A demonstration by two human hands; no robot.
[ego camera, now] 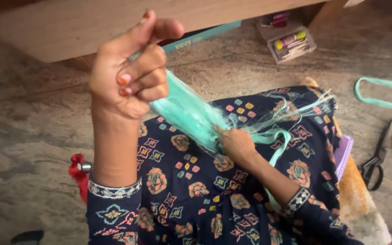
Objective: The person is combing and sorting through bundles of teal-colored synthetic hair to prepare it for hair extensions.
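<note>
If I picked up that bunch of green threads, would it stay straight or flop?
Probably flop: the green threads sag between the left hand and the right hand. They look light and wispy, with loose ends fanning out. Strands might slip apart unless pinched firmly.

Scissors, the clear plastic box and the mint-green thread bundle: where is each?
scissors [377, 156]: head view, on the pivot above the black handles.
clear plastic box [291, 44]: head view, on its lid.
mint-green thread bundle [189, 113]: head view, on the strands between both hands.

Home floor; stone tiles [32, 136]; scissors [377, 156]
</note>
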